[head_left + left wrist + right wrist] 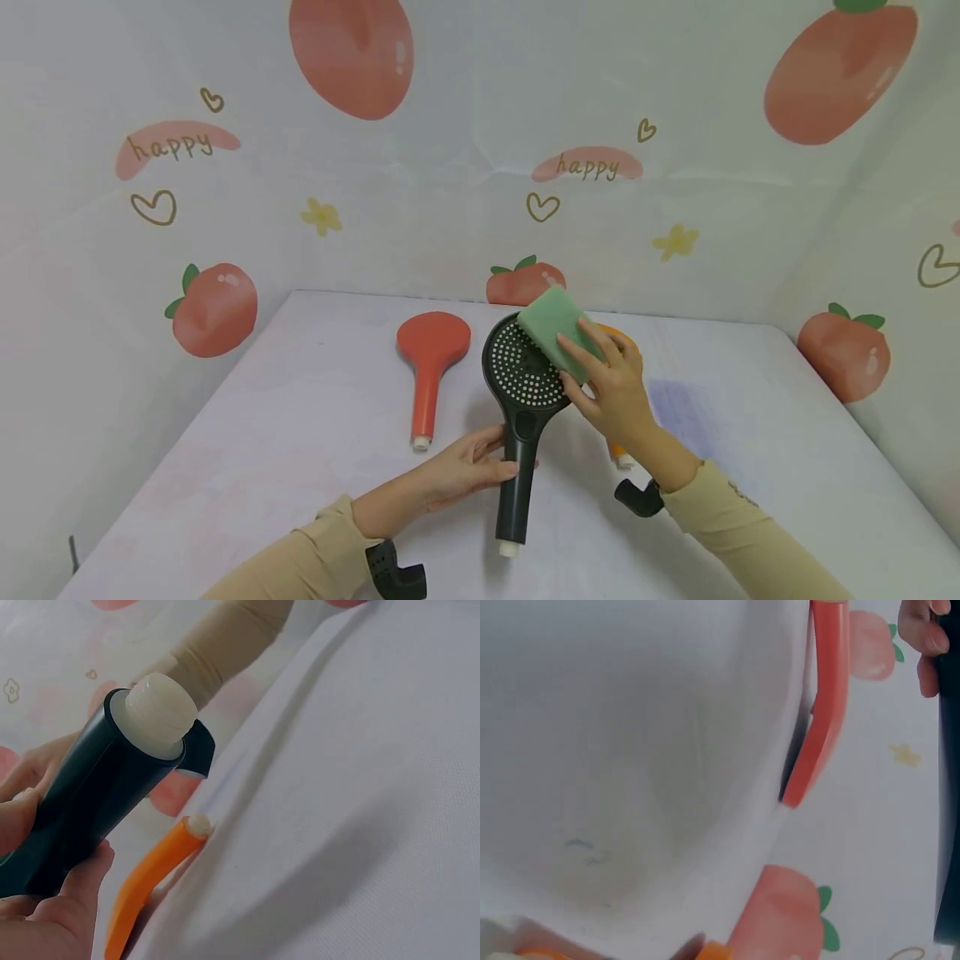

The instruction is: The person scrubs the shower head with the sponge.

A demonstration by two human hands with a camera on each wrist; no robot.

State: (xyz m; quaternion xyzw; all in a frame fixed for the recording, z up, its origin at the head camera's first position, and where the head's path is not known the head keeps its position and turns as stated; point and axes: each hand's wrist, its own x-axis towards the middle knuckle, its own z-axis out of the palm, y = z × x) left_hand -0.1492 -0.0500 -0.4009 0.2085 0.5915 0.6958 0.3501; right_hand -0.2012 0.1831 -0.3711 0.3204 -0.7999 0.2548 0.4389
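Plainly, the left hand (pixel 467 468) grips the handle of a black shower head (pixel 516 492), thumb laid across the front and fingers behind it; the right hand (pixel 621 387) pinches a green sponge (pixel 551 325), its fingers spread over the near side and its thumb by the lower edge; the sponge overlaps the upper right part of the round spray face, whose pale nozzles show beside it.

The black shower head stands up off the white surface (pixel 255 483), slightly tilted, face towards the head camera, with a shadow below; its handle points down towards the person and ends in a white threaded tip, seen close up in the left wrist view.

To the left, well apart from the sponge, a red shower head (pixel 431 358) lies on the surface, round end towards the backdrop (pixel 450 192), white tip towards the person; on the other side, an orange shower head (pixel 154 877) lies mostly hidden behind the right hand, though its handle shows in the left wrist view.

Both sleeves (pixel 300 554) are beige; a black wrist mount (pixel 396 573) sits at each cuff; the backdrop carries red fruit, yellow flowers, outlined hearts and the word "happy".
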